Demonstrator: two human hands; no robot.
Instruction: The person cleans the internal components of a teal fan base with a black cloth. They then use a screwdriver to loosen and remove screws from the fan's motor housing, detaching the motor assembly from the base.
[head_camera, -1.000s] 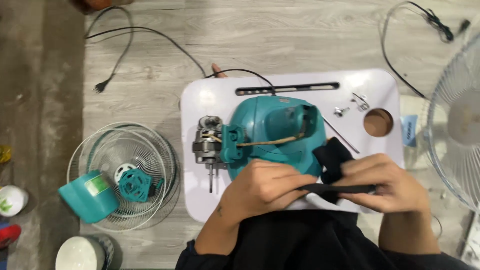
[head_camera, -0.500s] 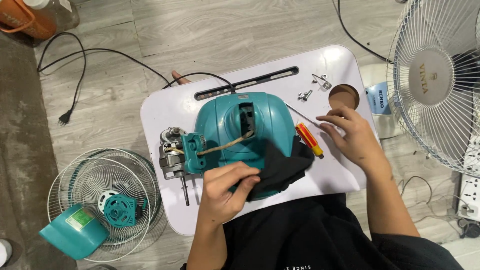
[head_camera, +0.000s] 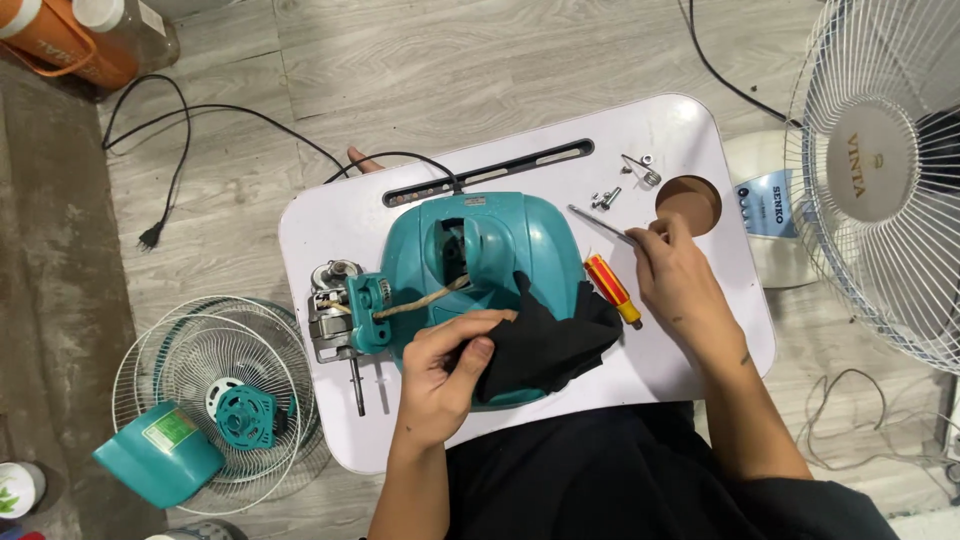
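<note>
The black cloth (head_camera: 545, 345) is covering the near right part of the teal fan housing (head_camera: 490, 250), which is lying on the white lap table (head_camera: 690, 130) with its motor shaft (head_camera: 358, 385) pointing toward the person. The left hand (head_camera: 445, 375) is gripping the cloth's edge. The right hand (head_camera: 680, 285) is pinching the end of a thin metal rod (head_camera: 600, 223) running up-left, beside the orange screwdriver (head_camera: 612, 290).

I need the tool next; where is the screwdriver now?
In the head view, the screwdriver lies on the white tray, between the teal housing and the right hand.

Fan grilles (head_camera: 215, 370) w/ teal cover (head_camera: 158, 455) on floor, left; white fan (head_camera: 880, 170) right; black cord (head_camera: 170, 130); orange bottles (head_camera: 70, 35).
</note>
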